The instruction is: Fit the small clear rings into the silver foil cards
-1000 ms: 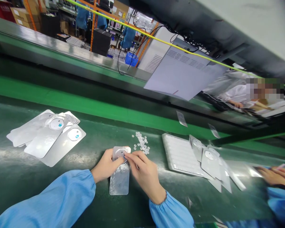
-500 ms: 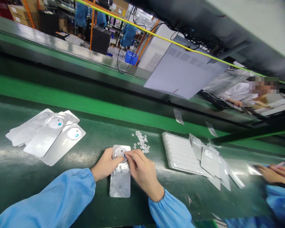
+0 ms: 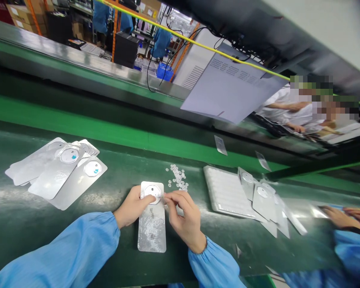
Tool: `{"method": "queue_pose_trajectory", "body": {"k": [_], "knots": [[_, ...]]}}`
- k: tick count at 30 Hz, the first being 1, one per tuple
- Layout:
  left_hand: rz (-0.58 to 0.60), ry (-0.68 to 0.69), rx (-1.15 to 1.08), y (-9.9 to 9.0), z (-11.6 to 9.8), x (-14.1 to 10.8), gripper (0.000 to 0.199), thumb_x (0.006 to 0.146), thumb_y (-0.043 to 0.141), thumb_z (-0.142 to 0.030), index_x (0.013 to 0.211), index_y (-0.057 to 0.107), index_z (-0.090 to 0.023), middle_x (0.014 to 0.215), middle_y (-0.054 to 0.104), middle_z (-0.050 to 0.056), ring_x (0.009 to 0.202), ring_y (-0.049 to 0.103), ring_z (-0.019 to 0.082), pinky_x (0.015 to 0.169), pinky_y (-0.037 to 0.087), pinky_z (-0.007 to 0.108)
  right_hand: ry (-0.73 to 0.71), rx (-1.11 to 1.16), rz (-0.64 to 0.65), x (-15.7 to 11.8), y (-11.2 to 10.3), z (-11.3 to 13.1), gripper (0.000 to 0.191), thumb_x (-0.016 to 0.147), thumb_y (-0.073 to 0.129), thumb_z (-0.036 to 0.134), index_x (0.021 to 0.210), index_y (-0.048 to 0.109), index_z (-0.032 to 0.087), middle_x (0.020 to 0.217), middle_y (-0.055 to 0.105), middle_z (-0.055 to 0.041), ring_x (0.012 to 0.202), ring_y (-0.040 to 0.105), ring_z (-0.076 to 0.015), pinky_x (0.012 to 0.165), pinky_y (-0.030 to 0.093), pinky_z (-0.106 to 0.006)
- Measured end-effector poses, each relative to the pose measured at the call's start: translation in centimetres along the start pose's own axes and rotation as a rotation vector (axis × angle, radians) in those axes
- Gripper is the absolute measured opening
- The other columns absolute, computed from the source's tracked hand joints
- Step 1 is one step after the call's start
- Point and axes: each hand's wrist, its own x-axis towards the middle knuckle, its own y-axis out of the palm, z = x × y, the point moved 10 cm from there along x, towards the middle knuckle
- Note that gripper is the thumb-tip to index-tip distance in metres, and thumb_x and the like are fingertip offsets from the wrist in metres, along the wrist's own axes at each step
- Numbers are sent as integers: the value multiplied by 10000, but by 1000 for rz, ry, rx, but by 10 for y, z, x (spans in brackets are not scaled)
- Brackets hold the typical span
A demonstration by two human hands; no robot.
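Observation:
A silvery rectangular plate (image 3: 151, 228) with a white round-cornered patch near its top lies in front of me on the green bench. My left hand (image 3: 134, 206) grips its upper left edge, with the thumb on the white patch. At the plate's upper right edge is my right hand (image 3: 184, 216), its thumb apart and its index fingertip by the edge; whether something tiny is between its fingers cannot be made out. Small clear rings (image 3: 178, 177) lie scattered just beyond my right hand.
Similar plates (image 3: 57, 172) lie overlapped at the left. To the right are a white ribbed tray stack (image 3: 228, 192) and more plates (image 3: 265, 204). Another person's hands (image 3: 345, 218) work at the far right. A grey panel (image 3: 234, 88) hangs above the bench's back.
My right hand has moved slightly right, off the white patch to the plate's edge. The blue spot under its fingertips no longer shows. My left hand still holds the plate.

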Motion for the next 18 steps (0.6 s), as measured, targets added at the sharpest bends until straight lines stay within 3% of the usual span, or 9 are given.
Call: {"method": "queue_pose_trajectory", "body": {"k": [5, 10, 14, 16, 18], "knots": [[58, -91, -134, 8, 6, -2, 342, 680, 782, -263, 983, 733, -111, 1011, 779, 154, 890, 752, 307, 774, 569, 376, 256, 83, -96, -17, -33, -30, 96, 980, 606, 200, 917, 679, 197, 858, 635, -59, 711, 609, -160, 524, 493, -245], [32, -96, -127, 3, 5, -2, 413, 668, 812, -262, 1034, 741, -86, 1102, 769, 219, 984, 751, 369, 809, 594, 423, 586, 157, -240, -69, -108, -76, 192, 938, 690, 388, 897, 662, 203, 779, 594, -30, 532, 530, -127, 439, 417, -241], [-27, -115, -88, -3, 0, -5, 482, 650, 853, -290, 1067, 751, -70, 1141, 760, 229, 1068, 728, 395, 913, 585, 449, 781, 171, -334, -140, -198, -115, 295, 891, 704, 516, 889, 639, 228, 646, 535, 4, 533, 509, -147, 479, 420, -250], [-68, -157, -61, -6, 1, -6, 547, 639, 886, -313, 1106, 742, -69, 1181, 749, 220, 1136, 702, 390, 948, 586, 416, 861, 53, -356, -188, -237, -130, 379, 914, 596, 598, 825, 617, 230, 670, 533, -4, 532, 494, -153, 489, 436, -268], [-88, -223, -16, -8, 5, -4, 601, 651, 903, -336, 1163, 722, -77, 1229, 735, 206, 1203, 671, 368, 931, 602, 355, 982, -165, -321, -239, -260, -144, 472, 946, 458, 622, 739, 608, 225, 665, 546, -17, 528, 505, -170, 499, 463, -290]]}}
